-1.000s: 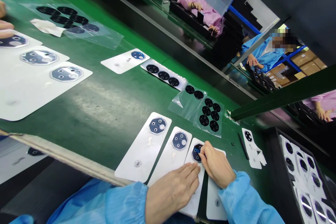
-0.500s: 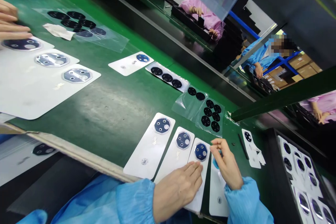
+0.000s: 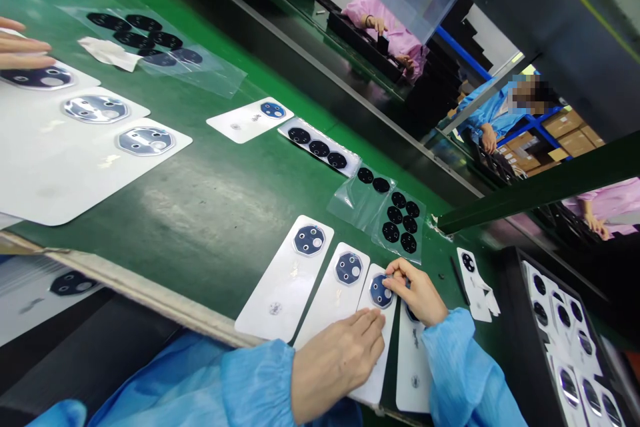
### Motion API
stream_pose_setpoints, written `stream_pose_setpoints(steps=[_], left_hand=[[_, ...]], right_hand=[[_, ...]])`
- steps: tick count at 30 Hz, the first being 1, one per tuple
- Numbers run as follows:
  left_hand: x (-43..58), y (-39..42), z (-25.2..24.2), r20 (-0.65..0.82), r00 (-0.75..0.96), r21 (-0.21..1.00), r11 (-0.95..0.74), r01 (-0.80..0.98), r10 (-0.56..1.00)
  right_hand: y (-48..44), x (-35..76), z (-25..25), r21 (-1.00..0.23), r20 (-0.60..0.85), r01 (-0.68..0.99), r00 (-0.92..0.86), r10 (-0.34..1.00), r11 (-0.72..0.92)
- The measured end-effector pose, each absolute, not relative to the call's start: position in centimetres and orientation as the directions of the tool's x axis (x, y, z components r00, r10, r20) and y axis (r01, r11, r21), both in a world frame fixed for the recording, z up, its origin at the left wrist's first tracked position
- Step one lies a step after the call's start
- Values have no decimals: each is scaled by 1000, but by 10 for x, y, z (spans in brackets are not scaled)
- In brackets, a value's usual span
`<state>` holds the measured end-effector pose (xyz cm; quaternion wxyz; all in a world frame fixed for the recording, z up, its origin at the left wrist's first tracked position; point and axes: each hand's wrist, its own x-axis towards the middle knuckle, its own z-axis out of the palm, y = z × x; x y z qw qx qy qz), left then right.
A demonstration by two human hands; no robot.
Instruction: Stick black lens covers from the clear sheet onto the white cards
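Note:
Several white phone back covers lie side by side at the bench's near edge. My left hand [image 3: 345,357] rests flat, fingers stretched, on the lower part of one white cover [image 3: 373,377]. My right hand [image 3: 417,290] has thumb and forefinger pinched together at the right edge of that cover's dark-blue camera plate [image 3: 380,290]. What the pinch holds, if anything, is too small to make out. To the right, another cover [image 3: 413,367] lies partly under my right hand and sleeve. Two more covers, a middle one [image 3: 327,310] and a left one [image 3: 283,287], lie left of my hands.
Clear film sheets with black camera plates [image 3: 395,215] lie beyond the covers. A black tray [image 3: 520,320] of covers stands at right. At left, another person's hand [image 3: 23,52] touches overlapping covers [image 3: 90,167]. A green post [image 3: 525,180] slants across the right side.
My right hand has moved left from the rightmost cover's camera area to the camera plate of the cover under my left hand. My left hand has stayed in place.

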<state>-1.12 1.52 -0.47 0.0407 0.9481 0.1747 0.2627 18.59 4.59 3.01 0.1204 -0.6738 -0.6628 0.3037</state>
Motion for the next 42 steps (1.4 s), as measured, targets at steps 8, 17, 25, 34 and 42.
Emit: stream_pose_setpoints(steps=[8, 17, 25, 34, 42], left_hand=[[-13, 16, -1, 465, 812, 176, -936, 306, 353], [-11, 18, -2, 480, 802, 192, -935, 298, 354], [-11, 17, -4, 477, 806, 203, -936, 288, 352], [-10, 18, -3, 470, 808, 199, -934, 296, 356], [-10, 18, -3, 470, 812, 222, -936, 272, 347]], right_hand=[[54, 184, 36, -530, -277, 846, -105, 955, -61], [56, 185, 37, -482, -266, 876, -160, 951, 13], [43, 178, 38, -400, -226, 911, -202, 953, 98], [-4, 171, 26, -373, -160, 906, -274, 948, 199], [-48, 170, 41, -513, 1, 827, -268, 964, 230]])
